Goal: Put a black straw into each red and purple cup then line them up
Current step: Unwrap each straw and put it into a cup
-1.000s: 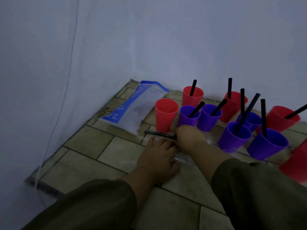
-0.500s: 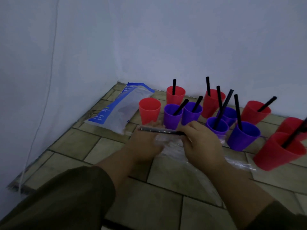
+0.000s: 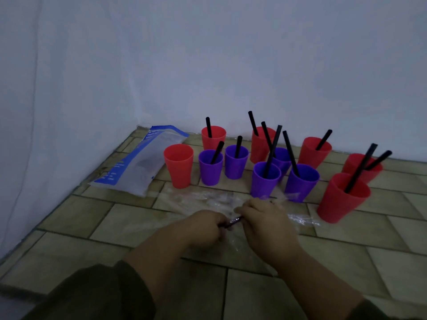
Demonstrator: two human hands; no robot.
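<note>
Nine cups beyond the fingers hold straws, the leftmost red cup (image 3: 178, 165) stands empty, none lined up; left hand (image 3: 203, 226) and right hand (image 3: 265, 224) pinch a wrapped black straw (image 3: 232, 221) between them.

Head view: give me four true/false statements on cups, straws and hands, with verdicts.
1. The leftmost red cup has no straw. True.
2. Both hands hold one wrapped straw between them. True: the left hand and right hand grip its ends.
3. Every purple cup is empty. False: all five, such as the front purple cup, hold a black straw.
4. The blue and white bag lies right of the cups. False: it lies to their left, by the wall.
</note>
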